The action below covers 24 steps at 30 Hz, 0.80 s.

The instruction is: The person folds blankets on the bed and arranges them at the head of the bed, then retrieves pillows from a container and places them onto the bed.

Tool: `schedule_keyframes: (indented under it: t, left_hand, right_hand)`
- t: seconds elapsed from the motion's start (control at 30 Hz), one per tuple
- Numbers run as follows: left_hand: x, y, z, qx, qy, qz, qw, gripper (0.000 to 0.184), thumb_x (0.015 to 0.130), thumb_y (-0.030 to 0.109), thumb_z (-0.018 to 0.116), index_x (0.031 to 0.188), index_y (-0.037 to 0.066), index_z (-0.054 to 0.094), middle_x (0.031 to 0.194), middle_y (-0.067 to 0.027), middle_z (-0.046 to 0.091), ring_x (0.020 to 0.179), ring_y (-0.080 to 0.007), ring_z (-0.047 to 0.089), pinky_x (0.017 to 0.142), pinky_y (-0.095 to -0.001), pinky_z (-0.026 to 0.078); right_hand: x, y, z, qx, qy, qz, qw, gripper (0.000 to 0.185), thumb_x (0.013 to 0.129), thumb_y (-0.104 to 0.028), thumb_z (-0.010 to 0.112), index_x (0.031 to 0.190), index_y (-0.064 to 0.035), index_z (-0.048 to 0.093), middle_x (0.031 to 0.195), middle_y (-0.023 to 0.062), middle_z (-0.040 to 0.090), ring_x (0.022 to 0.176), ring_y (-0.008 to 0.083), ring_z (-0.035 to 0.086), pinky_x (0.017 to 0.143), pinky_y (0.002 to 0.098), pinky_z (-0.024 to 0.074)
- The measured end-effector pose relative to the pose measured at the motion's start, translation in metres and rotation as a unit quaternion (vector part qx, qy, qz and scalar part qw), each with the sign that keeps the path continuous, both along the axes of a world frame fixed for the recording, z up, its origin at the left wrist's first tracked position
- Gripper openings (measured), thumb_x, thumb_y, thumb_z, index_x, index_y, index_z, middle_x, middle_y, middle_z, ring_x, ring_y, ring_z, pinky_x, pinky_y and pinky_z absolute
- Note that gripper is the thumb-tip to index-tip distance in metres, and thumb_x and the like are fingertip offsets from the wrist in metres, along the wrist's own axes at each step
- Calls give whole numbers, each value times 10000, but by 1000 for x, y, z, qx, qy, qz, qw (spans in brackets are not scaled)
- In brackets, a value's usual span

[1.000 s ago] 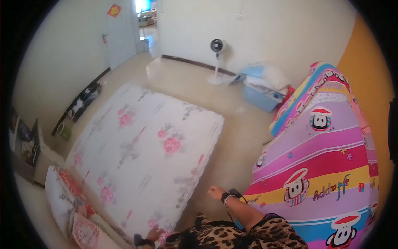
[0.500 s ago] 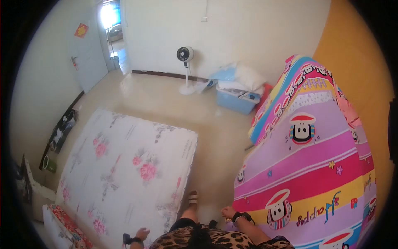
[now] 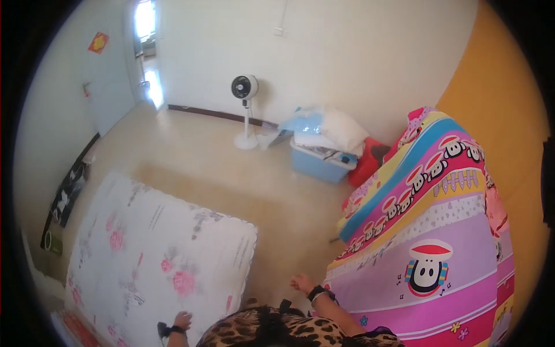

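My left hand (image 3: pixel 182 321) hangs over the near edge of a white mattress (image 3: pixel 156 248) with pink and grey flowers; its fingers look loosely apart and nothing shows in them. To the right, my right hand (image 3: pixel 302 283) is over the floor, its fingers slightly spread and holding nothing. It is nearest to a colourful striped cover (image 3: pixel 457 231) with cartoon faces, draped over a tall shape. A dark band sits on each wrist.
A white fan (image 3: pixel 245 113) stands by the far wall, left of a blue bin (image 3: pixel 321 163) piled with bags. Beside the bin is a red item (image 3: pixel 365 165). A green bin (image 3: pixel 54 242) stands at the left wall, near a door (image 3: pixel 107 81).
The view has moved forward along the mattress and turned, so the fan and blue bin sit further left and lower. Both hands remain empty and have swung slightly.
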<state>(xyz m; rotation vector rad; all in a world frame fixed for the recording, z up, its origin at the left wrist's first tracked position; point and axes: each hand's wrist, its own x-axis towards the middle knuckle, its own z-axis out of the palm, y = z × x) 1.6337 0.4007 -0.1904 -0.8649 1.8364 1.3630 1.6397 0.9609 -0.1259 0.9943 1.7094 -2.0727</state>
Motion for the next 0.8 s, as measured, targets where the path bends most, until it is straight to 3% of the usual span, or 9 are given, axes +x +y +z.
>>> schedule_keyframes:
  t: [0.13, 0.2, 0.27, 0.33, 0.47, 0.53, 0.6, 0.73, 0.8]
  left_hand:
    - [-140, 90, 4, -78, 135, -218, 963, 385, 791, 253, 592, 1128, 91, 502, 837, -68, 574, 674, -178, 547, 511, -356, 446]
    - [-199, 138, 1, 10, 220, -219, 951, 502, 773, 242, 609, 1218, 71, 451, 908, -74, 582, 745, -160, 550, 579, -331, 459]
    - [-254, 191, 8, 29, 259, -294, 920, 508, 784, 240, 600, 1235, 78, 432, 957, -67, 576, 825, -158, 540, 669, -346, 451]
    - [-286, 286, 82, 86, 178, -120, 973, 485, 805, 242, 584, 1242, 102, 428, 1009, -52, 562, 884, -156, 528, 748, -357, 432]
    - [-342, 367, 71, 118, 165, -152, 967, 467, 826, 275, 599, 1236, 127, 430, 995, -34, 552, 891, -153, 529, 746, -348, 436]
    - [-362, 373, 37, 124, 142, -229, 955, 467, 827, 264, 599, 1237, 115, 431, 960, -39, 564, 827, -151, 550, 672, -325, 458]
    - [-380, 391, 44, 87, 126, -256, 954, 483, 825, 260, 601, 1242, 94, 424, 957, -54, 571, 814, -161, 565, 646, -324, 472]
    - [-403, 408, 54, 97, 18, -141, 985, 492, 772, 95, 602, 1223, 110, 405, 976, -80, 587, 873, -157, 545, 623, -320, 479]
    - [-417, 427, 66, 90, -7, -77, 993, 371, 793, 158, 589, 1145, 101, 487, 955, -82, 580, 901, -184, 543, 660, -321, 477]
  right_hand:
    - [-45, 60, 16, 34, -6, 30, 999, 240, 885, -205, 517, 1072, -55, 506, 949, 106, 605, 815, 194, 624, 677, 297, 508]
    - [-62, 101, 9, -173, -11, -36, 984, 190, 856, -233, 559, 927, -57, 552, 773, 50, 603, 667, 158, 621, 529, 251, 481]
    - [-83, 134, 12, -147, -65, -110, 981, 155, 849, -223, 563, 871, -71, 542, 740, 46, 585, 629, 169, 616, 495, 258, 469]
    - [-98, 197, -52, -156, -52, -111, 980, 142, 838, -215, 563, 820, -77, 534, 689, 42, 563, 584, 175, 604, 451, 271, 450]
    - [-165, 305, -80, -148, -66, -57, 985, 126, 866, -194, 520, 856, -69, 526, 762, 78, 600, 751, 243, 626, 593, 322, 493]
    - [-191, 338, -79, 9, -100, -42, 994, 172, 807, -242, 580, 807, -78, 530, 708, 79, 602, 691, 275, 618, 547, 385, 480]
    - [-215, 380, -83, 348, 11, 215, 913, 217, 744, -293, 608, 821, -93, 571, 772, 100, 621, 692, 314, 612, 566, 434, 482]
    - [-272, 441, -99, 387, -8, 203, 899, 212, 754, -289, 603, 815, -87, 578, 763, 91, 619, 681, 298, 614, 558, 405, 489]
    - [-302, 473, -138, -70, 45, -26, 996, 201, 800, -268, 571, 845, -72, 573, 753, 76, 601, 677, 246, 613, 551, 342, 489]
